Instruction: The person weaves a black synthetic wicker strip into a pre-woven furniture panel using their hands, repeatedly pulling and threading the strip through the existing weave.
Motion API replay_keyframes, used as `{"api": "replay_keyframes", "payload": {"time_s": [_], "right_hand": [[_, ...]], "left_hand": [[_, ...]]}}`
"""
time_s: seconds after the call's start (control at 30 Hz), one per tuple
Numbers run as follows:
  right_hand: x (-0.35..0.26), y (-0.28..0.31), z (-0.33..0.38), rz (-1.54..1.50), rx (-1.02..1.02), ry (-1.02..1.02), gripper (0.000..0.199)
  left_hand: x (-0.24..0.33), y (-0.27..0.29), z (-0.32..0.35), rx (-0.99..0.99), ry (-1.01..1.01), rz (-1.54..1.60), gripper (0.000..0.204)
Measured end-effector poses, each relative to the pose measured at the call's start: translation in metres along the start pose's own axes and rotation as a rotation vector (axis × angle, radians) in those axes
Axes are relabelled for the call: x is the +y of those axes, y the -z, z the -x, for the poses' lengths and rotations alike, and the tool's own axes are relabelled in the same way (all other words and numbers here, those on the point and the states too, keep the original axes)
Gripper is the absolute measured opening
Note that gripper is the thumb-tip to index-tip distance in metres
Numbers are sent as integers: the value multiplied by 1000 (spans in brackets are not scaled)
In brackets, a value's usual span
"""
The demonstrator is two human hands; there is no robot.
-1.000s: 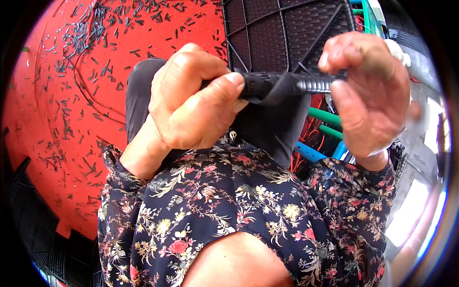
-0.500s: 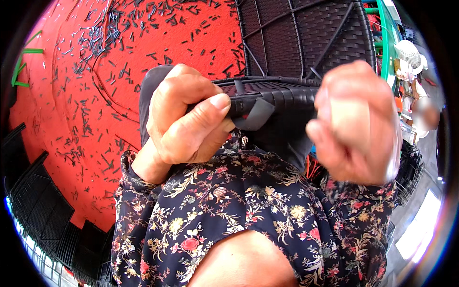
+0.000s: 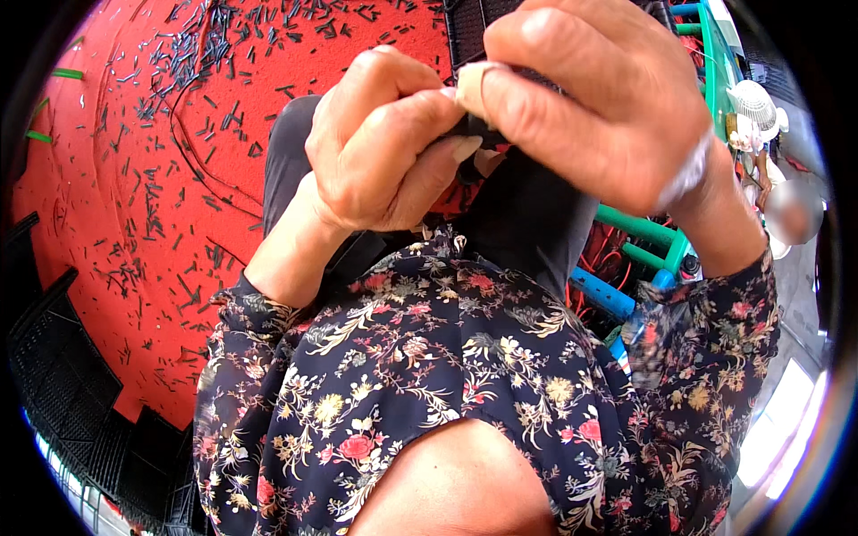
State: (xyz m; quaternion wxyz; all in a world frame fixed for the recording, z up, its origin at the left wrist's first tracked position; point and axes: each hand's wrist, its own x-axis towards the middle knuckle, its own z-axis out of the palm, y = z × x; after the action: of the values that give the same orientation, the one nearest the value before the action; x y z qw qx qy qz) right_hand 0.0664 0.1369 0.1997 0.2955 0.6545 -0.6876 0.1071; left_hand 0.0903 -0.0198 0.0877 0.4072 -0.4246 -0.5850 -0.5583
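Pinching a dark flat strip (image 3: 469,134) close before the chest, the left hand (image 3: 384,147) and right hand (image 3: 599,98) both grip it, fingertips meeting. Keeping that pinch tight and pulling evenly seems best. Half a second earlier the hands sat apart, the dark woven panel (image 3: 465,31) plainly showing between them.

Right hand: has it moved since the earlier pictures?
Yes. The right hand has closed leftward onto the left hand, judged against the floral blouse.

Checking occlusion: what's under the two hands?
Left hand and right hand pinch a dark strip; most of it is covered. Below: grey trouser legs, red floor.
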Motion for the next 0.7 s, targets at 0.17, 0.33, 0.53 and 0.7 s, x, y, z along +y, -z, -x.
{"api": "replay_keyframes", "payload": {"time_s": [0.17,0.33,0.53,0.7], "right_hand": [[-5,5,2,-279,-64,-314,7],[-6,9,-1,-584,-108,-612,11],[-8,11,-3,-793,-143,-764,11],[-8,9,-4,-885,-109,-759,12]], "left_hand": [[-4,-2,1,-8,4,-43,24],[-3,-1,1,-11,28,-41,25],[1,-1,2,0,35,-40,26],[1,-1,2,12,16,-53,27]]}}
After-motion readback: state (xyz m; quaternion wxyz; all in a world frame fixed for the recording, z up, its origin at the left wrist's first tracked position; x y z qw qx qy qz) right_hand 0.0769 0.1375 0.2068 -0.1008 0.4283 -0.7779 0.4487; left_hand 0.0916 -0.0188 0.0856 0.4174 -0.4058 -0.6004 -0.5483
